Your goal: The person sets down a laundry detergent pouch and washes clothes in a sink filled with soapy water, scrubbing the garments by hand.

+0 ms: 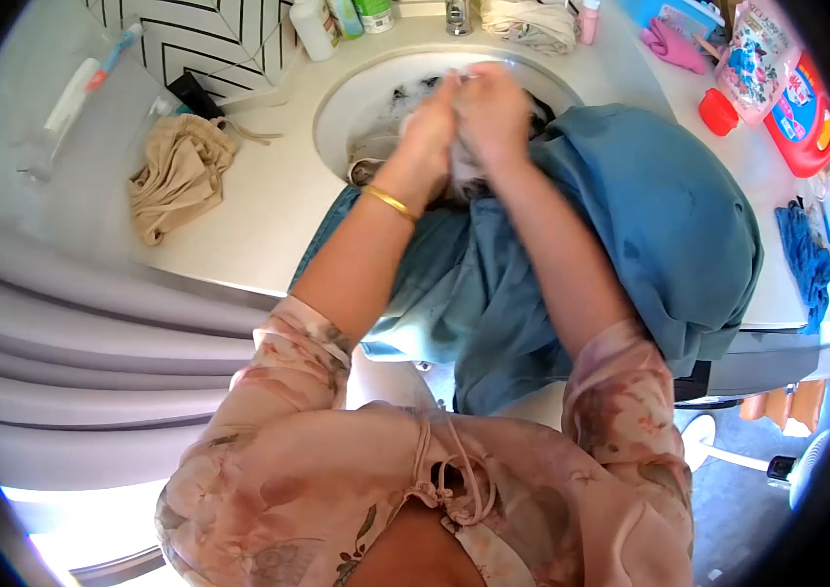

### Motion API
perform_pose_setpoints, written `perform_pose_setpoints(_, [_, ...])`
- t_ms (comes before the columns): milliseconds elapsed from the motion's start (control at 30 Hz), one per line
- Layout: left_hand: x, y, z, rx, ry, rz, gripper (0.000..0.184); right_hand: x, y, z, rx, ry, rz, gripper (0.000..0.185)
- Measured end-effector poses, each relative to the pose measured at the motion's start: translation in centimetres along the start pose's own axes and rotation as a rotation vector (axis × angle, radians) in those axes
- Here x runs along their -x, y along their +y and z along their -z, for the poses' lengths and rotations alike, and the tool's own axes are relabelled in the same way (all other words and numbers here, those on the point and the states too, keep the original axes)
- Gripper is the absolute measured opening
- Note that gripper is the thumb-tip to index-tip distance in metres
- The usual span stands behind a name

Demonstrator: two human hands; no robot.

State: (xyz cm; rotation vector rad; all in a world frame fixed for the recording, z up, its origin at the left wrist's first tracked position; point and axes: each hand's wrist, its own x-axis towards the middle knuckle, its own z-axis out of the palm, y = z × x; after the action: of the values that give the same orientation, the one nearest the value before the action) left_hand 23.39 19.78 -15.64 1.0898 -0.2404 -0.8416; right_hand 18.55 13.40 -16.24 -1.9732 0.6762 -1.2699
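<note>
Over the white sink (333,115), my left hand (428,135) and my right hand (493,110) are pressed together, fingers closed. Pale wet cloth (466,168) shows beneath and between them; the gripped part is mostly hidden by my fingers, and the right hand is slightly blurred. Dark fabric with suds (415,93) lies in the basin behind my hands. A large teal garment (650,205) drapes from the sink's right side over the counter's front edge, under my forearms.
A crumpled beige cloth (180,171) lies on the counter left of the sink. Bottles (313,29) and a folded cream cloth (530,24) stand by the faucet (458,18). On the right are a red detergent bottle (811,147), a floral pouch (756,61) and a blue cloth (805,259).
</note>
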Motion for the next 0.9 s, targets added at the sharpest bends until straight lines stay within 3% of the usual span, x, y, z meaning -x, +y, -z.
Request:
perform_pose_setpoints(33, [-2.6, -0.8, 1.9, -0.147, -0.110, -0.122, 0.042, 2.1, -3.2, 0.4, 0.072, -0.145, 0.135, 0.019])
perform_pose_setpoints(100, [-9.5, -3.6, 8.4, -0.454, -0.305, -0.369, 0.045, 1.0, -2.8, 0.1, 0.101, -0.082, 0.104, 0.018])
perform_pose_setpoints(167, [1.4, 1.0, 0.2, -0.001, -0.092, -0.116, 0.057, -0.9, -1.6, 0.1, 0.126, -0.010, 0.070, 0.017])
perform_pose_setpoints(233, [2.9, 0.8, -1.2, -0.032, -0.089, -0.089, 0.060, -2.5, 0.1, 1.6, 0.151, 0.068, 0.072, 0.016])
perform_pose_setpoints(333, [1.9, 1.0, -0.7, -0.198, -0.134, -0.182, 0.062, -2.6, 0.3, 1.2, -0.418, -0.139, -0.192, 0.018])
perform_pose_setpoints(367, [2.2, 1.6, -0.6, -0.244, -0.178, -0.205, 0.060, -2.6, -0.3, 1.0, -0.706, -0.100, -0.209, 0.022])
perform_pose_setpoints(400, [2.3, 2.2, -0.3, -0.291, -0.221, -0.229, 0.057, -3.0, -0.7, 1.7, -0.897, -0.192, -0.378, 0.023])
perform_pose_setpoints(467, [0.6, 2.3, 1.2, -0.046, -0.325, -0.149, 0.043, -3.7, -2.5, 4.1, -1.265, -0.386, -0.729, 0.026])
perform_pose_setpoints(600, [0.8, 3.0, 1.4, 0.353, -0.248, -0.155, 0.030, -4.2, -1.5, 4.8, -1.422, -0.482, -0.703, 0.035])
perform_pose_setpoints(633, [0.2, 2.9, 1.9, 0.411, -0.245, -0.148, 0.029, -4.2, -1.3, 4.3, -1.388, -0.527, -0.663, 0.036])
perform_pose_setpoints(767, [-1.0, 2.8, 3.0, 0.522, -0.225, -0.080, 0.033, -2.7, -1.2, 3.5, -0.683, -0.572, -0.607, 0.030])
perform_pose_setpoints(800, [-1.3, 2.8, 3.3, 0.518, -0.165, -0.043, 0.034, -2.0, -0.7, 2.3, -0.509, -0.510, -0.402, 0.022])
perform_pose_setpoints(867, [-1.5, 3.0, 3.4, 0.508, -0.047, 0.035, 0.036, 0.1, -2.1, 0.5, -0.177, -0.204, 0.373, 0.013])
perform_pose_setpoints(900, [-1.1, 3.2, 3.2, 0.434, 0.072, 0.078, 0.036, 1.9, -3.6, 0.4, -0.037, -0.255, 0.497, 0.014])
